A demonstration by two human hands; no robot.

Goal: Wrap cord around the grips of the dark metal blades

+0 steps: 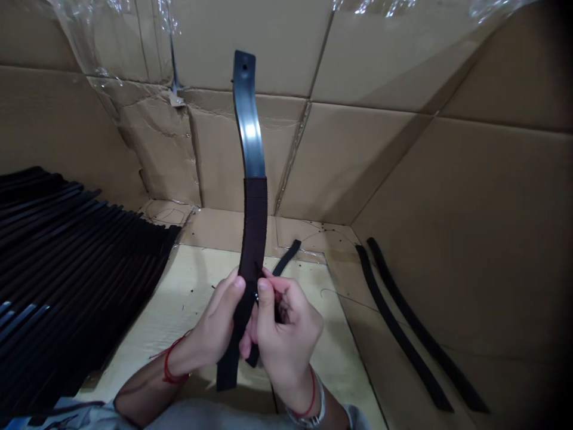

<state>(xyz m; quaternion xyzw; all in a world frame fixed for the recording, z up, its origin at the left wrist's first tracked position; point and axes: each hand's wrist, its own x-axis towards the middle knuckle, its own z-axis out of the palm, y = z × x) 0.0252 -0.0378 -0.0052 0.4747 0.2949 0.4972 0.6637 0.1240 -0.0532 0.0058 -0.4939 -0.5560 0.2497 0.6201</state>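
A long, gently curved flat strip (250, 128) stands upright before me, glossy grey at the top with a small hole near its end. Dark brown ribbed webbing (255, 221) covers it lower down, and a black tail hangs below my hands. My left hand (219, 319) is closed around the webbing-covered part, thumb on its front. At the strip's right edge, my right hand (286, 325) pinches with thumb and forefinger. A tiny shiny thing (256, 296) shows by the right thumb; what lies between those fingertips is hidden.
Many dark strips (80, 269) are stacked in rows at the left. Two long black strips (403, 316) lean along the right side, and a short black piece (287, 257) lies behind my hands. Cardboard walls (250, 143) surround a pale board (179, 286); loose threads and specks lie about.
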